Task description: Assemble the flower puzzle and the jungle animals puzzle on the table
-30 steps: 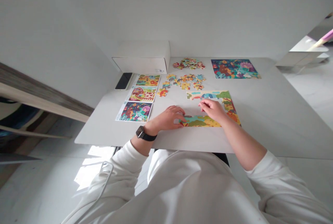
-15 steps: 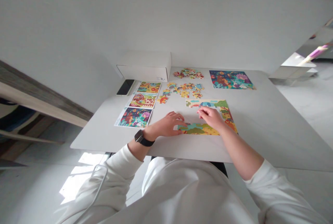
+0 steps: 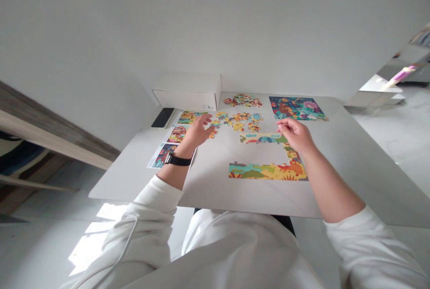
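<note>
A half-built jigsaw frame [image 3: 268, 170] lies on the white table [image 3: 352, 172], with its bottom row, right side and top strip joined. My left hand [image 3: 198, 130] reaches forward over the loose puzzle pieces [image 3: 240, 121], fingers spread, touching the piece at the pile's left end. My right hand [image 3: 295, 133] hovers at the frame's top right corner, fingers curled in a loose pinch; I cannot make out a piece in them. A black watch [image 3: 176, 160] sits on my left wrist.
Three picture cards [image 3: 168, 145] lie at the left, partly under my left arm. A white box [image 3: 188, 92] and a black phone [image 3: 162, 118] sit at the back left. A second pile of pieces [image 3: 243, 100] and a finished puzzle [image 3: 295, 108] lie at the back.
Both hands left the frame's bottom row. My left hand moved forward and left to the loose pieces; my right hand moved up to the frame's top right corner.
</note>
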Demonstrator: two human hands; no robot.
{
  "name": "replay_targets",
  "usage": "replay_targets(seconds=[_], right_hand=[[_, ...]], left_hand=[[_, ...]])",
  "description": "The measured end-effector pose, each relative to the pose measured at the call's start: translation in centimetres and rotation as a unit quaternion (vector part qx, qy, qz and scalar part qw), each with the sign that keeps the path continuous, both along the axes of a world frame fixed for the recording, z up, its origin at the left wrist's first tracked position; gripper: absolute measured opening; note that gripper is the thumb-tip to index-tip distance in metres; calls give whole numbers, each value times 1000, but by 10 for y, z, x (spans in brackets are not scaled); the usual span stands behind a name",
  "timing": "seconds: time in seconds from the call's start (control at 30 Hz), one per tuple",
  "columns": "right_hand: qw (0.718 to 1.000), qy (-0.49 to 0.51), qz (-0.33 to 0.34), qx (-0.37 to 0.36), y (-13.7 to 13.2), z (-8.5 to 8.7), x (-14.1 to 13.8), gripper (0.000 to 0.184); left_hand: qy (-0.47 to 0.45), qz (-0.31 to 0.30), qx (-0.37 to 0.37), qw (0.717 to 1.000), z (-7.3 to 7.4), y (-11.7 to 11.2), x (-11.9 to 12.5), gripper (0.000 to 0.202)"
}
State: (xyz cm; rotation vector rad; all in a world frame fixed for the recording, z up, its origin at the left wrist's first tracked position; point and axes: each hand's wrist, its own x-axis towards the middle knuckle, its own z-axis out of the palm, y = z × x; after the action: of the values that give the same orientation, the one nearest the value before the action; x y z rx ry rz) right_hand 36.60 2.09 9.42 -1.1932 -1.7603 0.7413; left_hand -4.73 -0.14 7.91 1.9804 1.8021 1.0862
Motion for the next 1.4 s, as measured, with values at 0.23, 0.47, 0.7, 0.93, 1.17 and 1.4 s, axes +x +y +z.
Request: replay_targets(seconds=[0.23,0.47,0.7,0.93,1.17,1.4], right_hand=[[997,18,-50,-50,32,-41,9,40],[992,-31,-49,-115,35,-83,14,40],[990,-90,-44,-95,34,-91,14,32],[988,-107,-48,-102,33,-89,12,31],[989,-109,-44,-93,32,-88,13,30],[989,-112,-49,-81,30,-82,10,28]], left_hand=[[-35,121,-1,992,-35,22,-9,41],[75,93,-99,988,-55,11,-4,56],[68,33,-94,993,-54,1,7,71],[79,-115,-42,989,-57,-5,21,72],[127,18,-29,991,-53,19,15,55],[172,-11,-107,979,-40,60,-13,59]])
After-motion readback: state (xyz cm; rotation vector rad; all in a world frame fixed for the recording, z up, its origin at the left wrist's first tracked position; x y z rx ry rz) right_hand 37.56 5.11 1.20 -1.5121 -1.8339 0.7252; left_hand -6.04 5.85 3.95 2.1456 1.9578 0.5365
